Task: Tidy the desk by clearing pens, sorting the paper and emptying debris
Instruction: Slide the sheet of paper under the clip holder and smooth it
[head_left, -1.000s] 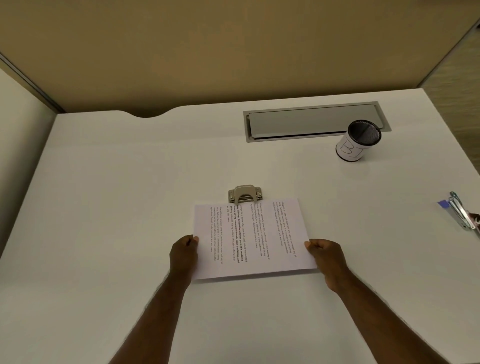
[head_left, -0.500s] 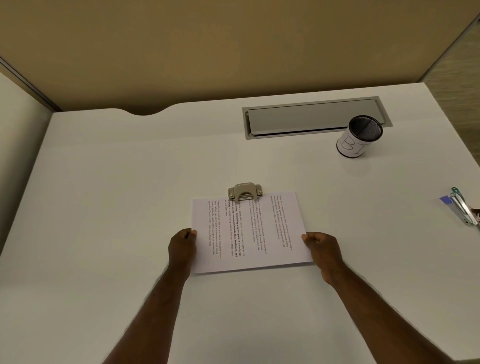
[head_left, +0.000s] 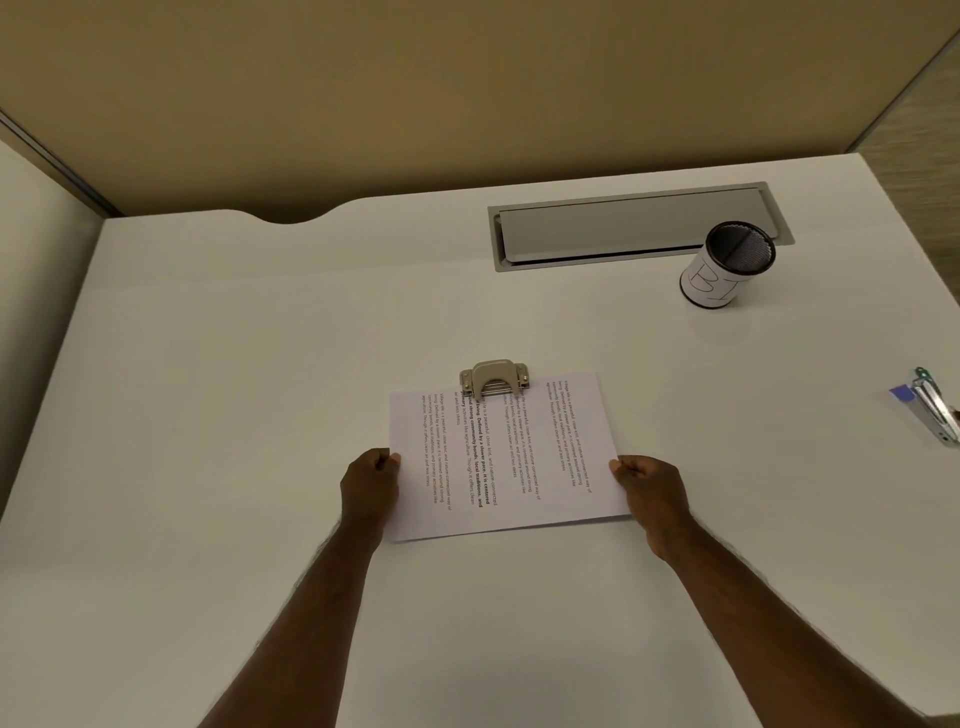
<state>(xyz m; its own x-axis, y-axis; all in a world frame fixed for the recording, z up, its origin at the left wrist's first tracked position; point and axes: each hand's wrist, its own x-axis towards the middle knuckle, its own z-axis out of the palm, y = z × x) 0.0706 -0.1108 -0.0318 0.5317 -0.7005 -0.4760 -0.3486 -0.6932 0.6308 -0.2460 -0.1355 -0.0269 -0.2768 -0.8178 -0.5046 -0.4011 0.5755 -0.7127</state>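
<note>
A printed sheet of paper (head_left: 506, 457) lies flat in the middle of the white desk (head_left: 234, 415), its text running sideways. My left hand (head_left: 370, 491) pinches its left edge and my right hand (head_left: 652, 493) pinches its right edge. The sheet's far edge sits in the mouth of a small metal hole punch (head_left: 495, 379). A mesh pen cup (head_left: 727, 266) wrapped in white paper marked "B1" stands at the back right; its inside looks dark and I see no pens in it.
A grey cable flap (head_left: 639, 226) is set into the desk behind the cup. A metal stapler with a blue tag (head_left: 932, 405) lies at the right edge. A tan partition rises behind the desk, and a notch cuts the back edge at the left.
Both hands have slid the sheet away from me, and its far edge now reaches under the hole punch. The view has shifted slightly.
</note>
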